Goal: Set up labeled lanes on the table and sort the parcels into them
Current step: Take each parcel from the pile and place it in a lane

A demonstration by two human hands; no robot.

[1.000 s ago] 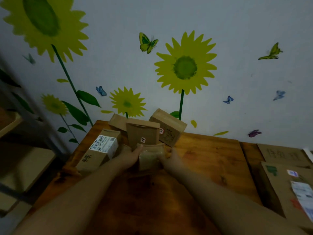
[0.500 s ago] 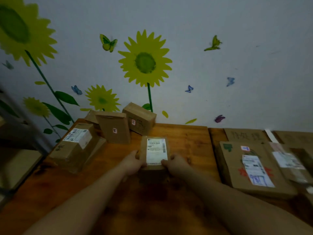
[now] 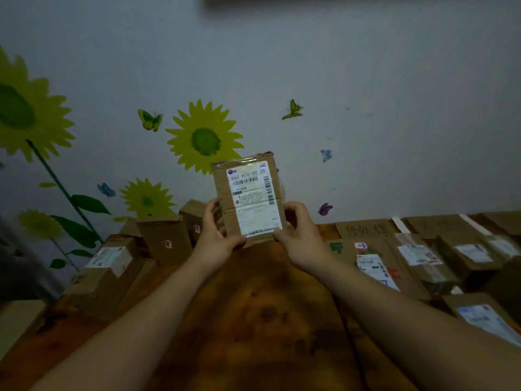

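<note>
A small brown cardboard parcel [image 3: 249, 197] with a white shipping label stands upright in the air above the wooden table [image 3: 253, 320], label toward me. My left hand [image 3: 217, 238] grips its lower left edge and my right hand [image 3: 298, 235] grips its lower right edge. Several unsorted parcels [image 3: 166, 239] cluster at the table's back left. On the right, cardboard lane signs with handwritten characters [image 3: 363, 228] lie along the wall, with sorted parcels [image 3: 420, 258] in front of them.
A larger labelled box [image 3: 108, 266] sits at the table's left edge. A flat box with a white label [image 3: 369, 266] lies just right of my right hand. Another labelled parcel [image 3: 485, 320] lies at the right front. The wall with sunflower stickers stands behind.
The parcel has been lifted off the table and tilted upright with its label facing me. Both hands rose with it, and the view has shifted right, showing more sorted parcels.
</note>
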